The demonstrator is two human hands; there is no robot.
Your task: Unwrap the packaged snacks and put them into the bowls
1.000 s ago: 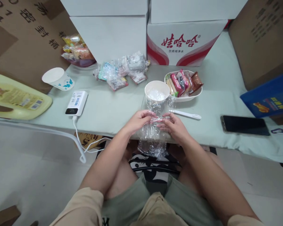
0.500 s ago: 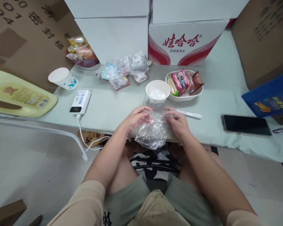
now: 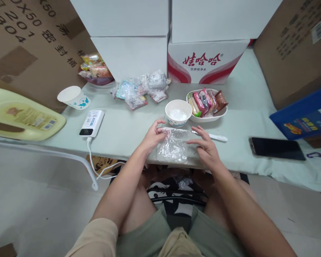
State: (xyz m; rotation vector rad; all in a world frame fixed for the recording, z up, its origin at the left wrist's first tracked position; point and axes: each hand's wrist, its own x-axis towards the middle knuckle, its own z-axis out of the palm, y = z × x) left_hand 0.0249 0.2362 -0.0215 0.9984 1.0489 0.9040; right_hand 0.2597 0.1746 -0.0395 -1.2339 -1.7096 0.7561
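Note:
A crinkled clear plastic bag (image 3: pixel 173 147) spreads between my hands at the table's front edge. My left hand (image 3: pixel 154 137) grips the bag's upper left side, its index finger raised and some fingertips hidden by the shiny film. On the other side, my right hand (image 3: pixel 206 147) is open with its fingers apart, close to the bag's right side. Just beyond the bag is a white paper bowl (image 3: pixel 178 112) with something whitish or clear inside. A white plastic-handled utensil (image 3: pixel 216 137) lies past my right fingers, its far end partly covered by them.
A white dish (image 3: pixel 210 119) of wrapped snacks touches or nearly touches the bowl. Several wrapped packets (image 3: pixel 135 91) lie behind. To the left are a paper cup (image 3: pixel 74 98), a cabled power bank (image 3: pixel 92 123) and a yellow jug (image 3: pixel 24 114); a phone (image 3: pixel 276 148) lies right.
The bag has risen onto the table edge and looks flatter. My right hand has let go of it and spread its fingers. The view has tilted slightly upward.

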